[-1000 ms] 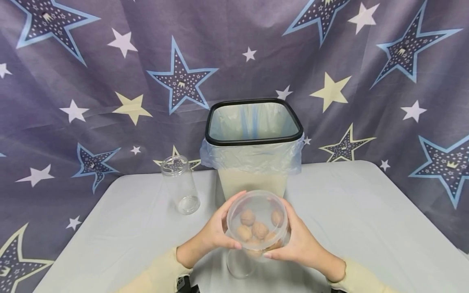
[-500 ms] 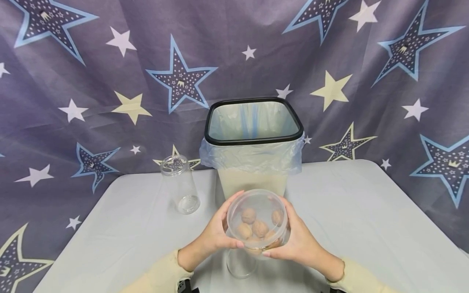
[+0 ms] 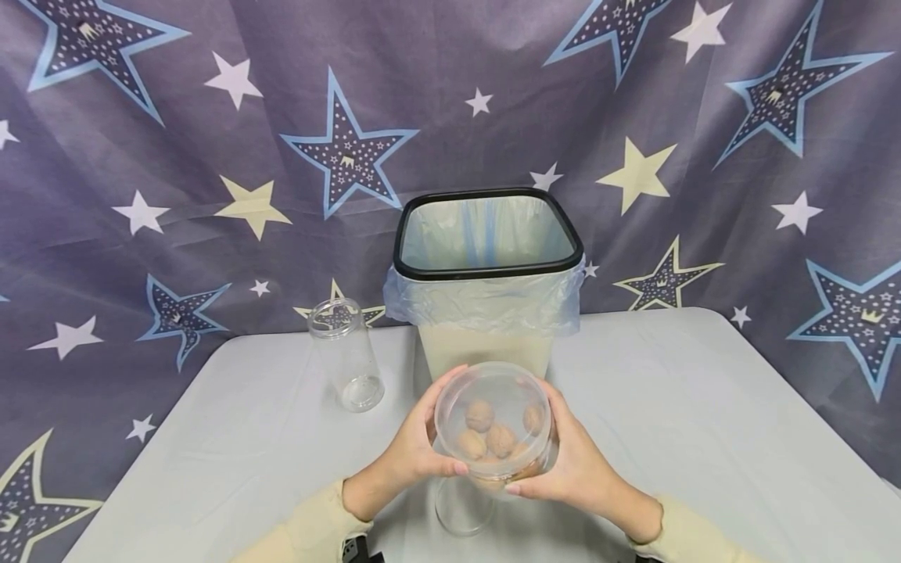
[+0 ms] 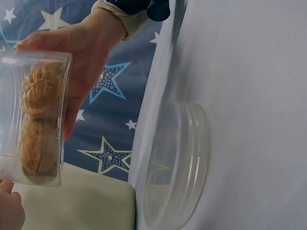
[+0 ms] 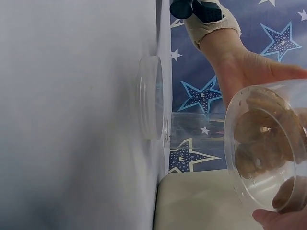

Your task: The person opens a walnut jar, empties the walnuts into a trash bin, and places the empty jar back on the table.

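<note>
Between both hands, a round clear plastic container is held above the table in the head view. Several walnuts lie inside; the left wrist view shows two walnuts through its wall. My left hand grips the container's left side, thumb at the front. On the opposite side my right hand holds it likewise. Some fingers are hidden behind it. Whether a lid covers its hazy top, I cannot tell. Under the hands, a low round clear piece like a lid rests on the table.
Behind the hands stands a cream bin with a black rim and a bluish plastic liner. A tall clear jar is upright to the left. A star-patterned curtain hangs behind the white-covered table.
Both hands keep their grip on the container and it stays almost in place. The walnuts inside appear to have shifted very slightly.
</note>
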The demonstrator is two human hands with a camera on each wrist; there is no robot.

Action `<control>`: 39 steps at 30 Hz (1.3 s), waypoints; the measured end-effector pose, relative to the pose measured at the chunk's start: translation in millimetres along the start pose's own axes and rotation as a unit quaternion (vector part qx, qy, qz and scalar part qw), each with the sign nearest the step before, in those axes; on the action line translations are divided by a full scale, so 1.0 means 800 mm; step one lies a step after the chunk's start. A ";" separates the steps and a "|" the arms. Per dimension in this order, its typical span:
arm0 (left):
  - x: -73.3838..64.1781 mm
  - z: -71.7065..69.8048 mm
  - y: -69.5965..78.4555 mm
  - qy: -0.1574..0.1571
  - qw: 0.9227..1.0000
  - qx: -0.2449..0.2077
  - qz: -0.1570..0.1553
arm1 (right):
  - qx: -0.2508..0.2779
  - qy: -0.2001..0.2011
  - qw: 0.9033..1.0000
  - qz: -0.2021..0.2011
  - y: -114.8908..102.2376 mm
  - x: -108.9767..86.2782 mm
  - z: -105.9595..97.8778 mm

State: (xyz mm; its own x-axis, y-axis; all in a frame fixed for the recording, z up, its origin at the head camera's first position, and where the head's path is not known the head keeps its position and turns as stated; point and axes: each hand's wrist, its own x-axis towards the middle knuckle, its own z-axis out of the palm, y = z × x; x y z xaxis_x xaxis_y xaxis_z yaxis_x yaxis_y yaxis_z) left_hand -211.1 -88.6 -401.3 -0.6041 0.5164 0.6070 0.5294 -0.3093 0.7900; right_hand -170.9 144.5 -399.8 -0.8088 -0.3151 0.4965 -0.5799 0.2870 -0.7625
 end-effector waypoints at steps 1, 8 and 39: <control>0.000 0.000 0.000 0.000 1.000 -0.001 0.003 | 0.000 0.000 1.000 0.001 0.000 -0.001 0.000; 0.000 0.000 -0.002 -0.001 1.000 -0.008 0.016 | -0.011 0.000 1.000 0.012 0.003 -0.004 0.000; -0.036 -0.046 0.013 0.032 0.998 0.036 0.031 | -0.014 0.039 0.999 0.009 0.017 -0.025 -0.031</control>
State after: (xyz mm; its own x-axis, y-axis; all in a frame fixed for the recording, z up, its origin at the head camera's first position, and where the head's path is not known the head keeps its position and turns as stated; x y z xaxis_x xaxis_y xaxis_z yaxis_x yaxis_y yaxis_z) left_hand -210.1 -135.8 -406.9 -0.6053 0.4450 0.6600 0.6063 -0.2794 0.7445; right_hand -164.8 177.1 -410.2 -0.8237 -0.2386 0.5144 -0.5668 0.3183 -0.7599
